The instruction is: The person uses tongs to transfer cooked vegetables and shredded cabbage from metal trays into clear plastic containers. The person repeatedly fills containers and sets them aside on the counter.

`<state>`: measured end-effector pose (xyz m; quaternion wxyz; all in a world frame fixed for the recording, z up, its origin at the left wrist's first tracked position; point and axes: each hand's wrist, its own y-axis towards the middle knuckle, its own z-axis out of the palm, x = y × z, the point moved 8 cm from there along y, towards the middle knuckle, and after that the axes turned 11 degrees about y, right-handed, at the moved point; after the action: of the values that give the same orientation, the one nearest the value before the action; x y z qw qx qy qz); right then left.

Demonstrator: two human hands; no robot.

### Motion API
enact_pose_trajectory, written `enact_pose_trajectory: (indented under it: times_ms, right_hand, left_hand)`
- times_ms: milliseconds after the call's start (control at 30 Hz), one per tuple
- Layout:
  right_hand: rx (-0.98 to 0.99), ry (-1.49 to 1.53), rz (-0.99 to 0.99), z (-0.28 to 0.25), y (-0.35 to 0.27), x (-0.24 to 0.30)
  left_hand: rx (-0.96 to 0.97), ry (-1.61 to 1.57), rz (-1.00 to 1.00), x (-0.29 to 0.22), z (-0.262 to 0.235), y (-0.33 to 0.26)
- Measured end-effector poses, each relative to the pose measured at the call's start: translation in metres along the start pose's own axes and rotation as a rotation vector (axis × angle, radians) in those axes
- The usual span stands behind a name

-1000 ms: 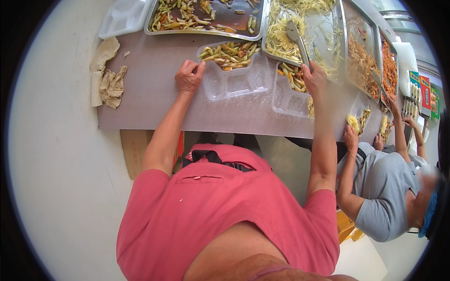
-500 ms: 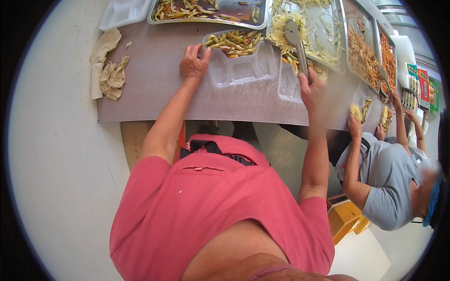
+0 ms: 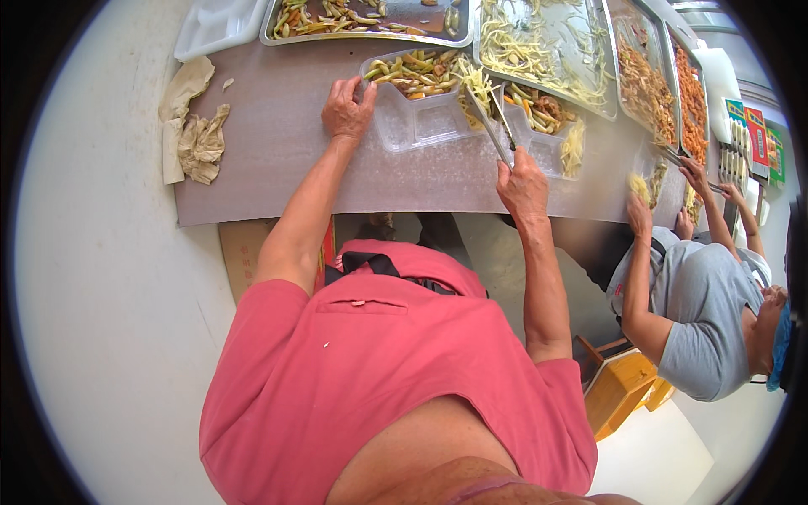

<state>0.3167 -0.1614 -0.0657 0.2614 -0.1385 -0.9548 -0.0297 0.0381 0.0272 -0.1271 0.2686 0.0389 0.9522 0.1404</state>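
My left hand (image 3: 348, 109) holds the left rim of a clear compartment meal tray (image 3: 406, 114). Cooked green vegetable strips (image 3: 418, 71) fill that tray's far compartment. In my right hand (image 3: 523, 185) are metal tongs (image 3: 490, 126), their tips at a clump of pale yellow shreds (image 3: 475, 80) over the tray's right side. Some shreds hang down into the right compartment. Just beyond, partly behind the tongs, sits a second clear meal tray (image 3: 539, 147) with vegetables, brown pieces and pale shreds in it.
Large metal pans line the far side: green strips (image 3: 362, 25), pale shreds (image 3: 539, 55), brown shreds (image 3: 644, 80) and orange food (image 3: 692, 105). Crumpled brown paper (image 3: 202, 143) and a white tray (image 3: 215, 29) lie left. A co-worker in grey (image 3: 694, 311) works at the right.
My right hand and tongs have moved left from the pale-shred pan to the near tray, carrying shreds. Pale shreds now show in the second tray. My left hand stays at the rim.
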Motion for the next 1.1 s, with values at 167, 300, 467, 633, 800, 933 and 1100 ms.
enact_pose_trajectory:
  times_ms: [167, 300, 467, 633, 800, 933, 1100]
  right_hand:
    - [-0.027, -0.123, -0.014, -0.012, -0.001, 0.009]
    - [0.016, -0.172, -0.051, 0.002, 0.0, 0.005]
    - [-0.028, -0.083, -0.058, -0.013, 0.0, 0.008]
    - [-0.021, -0.072, -0.046, -0.01, 0.016, 0.012]
    - [-0.042, -0.021, -0.08, -0.006, 0.016, 0.008]
    - [-0.1, 0.045, -0.123, -0.017, 0.004, 0.006]
    - [-0.003, 0.039, -0.096, 0.0, -0.012, -0.011]
  left_hand:
    - [-0.013, 0.005, 0.006, 0.002, 0.002, 0.0]
    - [-0.011, -0.003, 0.003, 0.0, 0.001, 0.001]
    - [-0.023, -0.011, -0.006, 0.002, 0.001, 0.0]
    - [-0.023, 0.014, 0.008, 0.002, 0.003, 0.0]
    - [-0.036, -0.003, 0.006, 0.003, 0.002, -0.001]
    - [-0.036, -0.023, 0.031, 0.0, -0.001, -0.001]
    - [-0.003, -0.076, 0.054, 0.01, -0.006, -0.003]
